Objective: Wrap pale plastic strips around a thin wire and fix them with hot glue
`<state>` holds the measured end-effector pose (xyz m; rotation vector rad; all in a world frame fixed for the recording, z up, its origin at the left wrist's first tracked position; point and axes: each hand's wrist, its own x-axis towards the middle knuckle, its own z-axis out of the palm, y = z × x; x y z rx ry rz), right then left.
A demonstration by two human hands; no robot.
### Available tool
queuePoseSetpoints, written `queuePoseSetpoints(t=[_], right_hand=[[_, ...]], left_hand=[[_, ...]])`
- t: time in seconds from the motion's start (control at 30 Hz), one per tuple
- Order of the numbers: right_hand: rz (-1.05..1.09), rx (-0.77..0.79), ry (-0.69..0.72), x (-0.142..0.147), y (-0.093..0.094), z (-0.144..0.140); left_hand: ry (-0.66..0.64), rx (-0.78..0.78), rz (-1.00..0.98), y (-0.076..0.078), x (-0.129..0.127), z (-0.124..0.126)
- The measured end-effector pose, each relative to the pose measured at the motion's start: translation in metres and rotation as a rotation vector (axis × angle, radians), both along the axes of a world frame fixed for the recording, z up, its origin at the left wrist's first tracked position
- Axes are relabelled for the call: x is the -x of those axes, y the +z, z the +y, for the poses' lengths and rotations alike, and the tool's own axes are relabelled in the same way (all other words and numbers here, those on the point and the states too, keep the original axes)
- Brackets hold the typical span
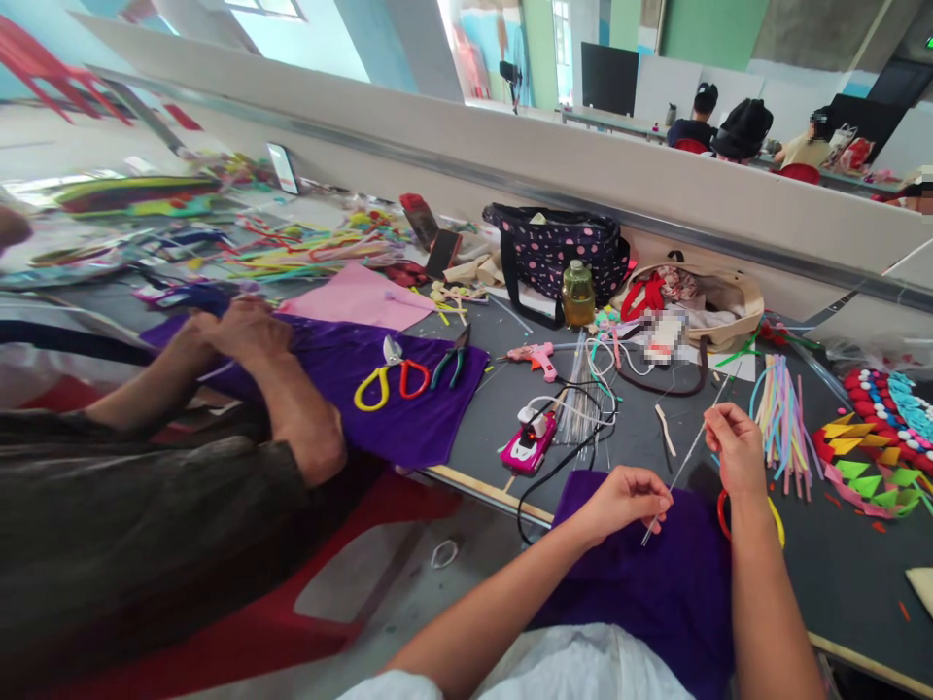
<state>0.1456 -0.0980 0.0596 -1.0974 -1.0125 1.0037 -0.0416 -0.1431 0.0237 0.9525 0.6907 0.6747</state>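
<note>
Both hands pinch a thin pale stick [681,465] over the near edge of the worktable [641,437]. The left hand [627,498] closes thumb and fingers narrowly on its lower end, above a purple cloth [656,574] that drapes over that edge. The right hand [736,449] grips the stick higher up, fingers curled tight, with a red-and-yellow handle [729,515] half hidden just beneath the wrist.

The stick looks slender enough to bend or snap if either hand squeezes or twists too hard, and a slip could drop it onto the dark cloth or off the near edge. A black cord [561,457] loops close to the left hand from the pink glue gun [529,439], so a snagged wrist could drag the gun along.

The table is dark grey and crowded: a bundle of pastel straws [783,418] toward the right edge, folded paper triangles [867,457] beyond it, yellow-and-red scissors [390,379] and pliers [452,358] on another purple cloth, and a dotted bag [558,251] by the far edge. A co-worker's arm [284,389] rests at the left. Behind a low white partition, other people sit at tables in a bright hall.
</note>
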Motion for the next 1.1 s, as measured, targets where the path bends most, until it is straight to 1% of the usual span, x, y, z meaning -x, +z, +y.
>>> queuePoseSetpoints(t=[0.07,0.17,0.3,0.47,0.5,0.6,0.67,0.87,1.0,1.1], right_hand=[[-0.017,0.000,-0.016,0.002,0.000,-0.001],[-0.047,-0.005,-0.025,0.004,0.001,-0.003],[-0.102,0.004,-0.042,0.005,0.001,-0.007],[-0.259,0.035,-0.182,0.006,-0.006,-0.026],[-0.269,0.052,-0.175,0.007,-0.009,-0.030],[-0.241,0.092,-0.070,0.013,-0.017,-0.040],[-0.212,0.098,-0.029,0.016,-0.021,-0.042],[-0.195,0.098,-0.025,0.021,-0.024,-0.039],[-0.075,0.115,-0.023,0.021,-0.025,-0.039],[-0.069,0.105,-0.015,0.022,-0.025,-0.039]], left_hand=[[0.015,-0.009,-0.008,0.002,-0.003,0.002],[0.071,-0.018,-0.019,0.004,-0.007,0.005],[0.119,-0.005,-0.016,0.005,-0.012,0.008],[0.181,0.035,-0.043,0.006,-0.012,0.010],[0.189,0.042,-0.050,0.007,-0.012,0.010],[0.199,0.074,-0.072,0.008,-0.013,0.011],[0.207,0.089,-0.084,0.009,-0.013,0.012],[0.199,0.083,-0.088,0.009,-0.014,0.011],[0.215,0.103,-0.088,0.009,-0.013,0.011],[0.212,0.100,-0.095,0.009,-0.013,0.010]])
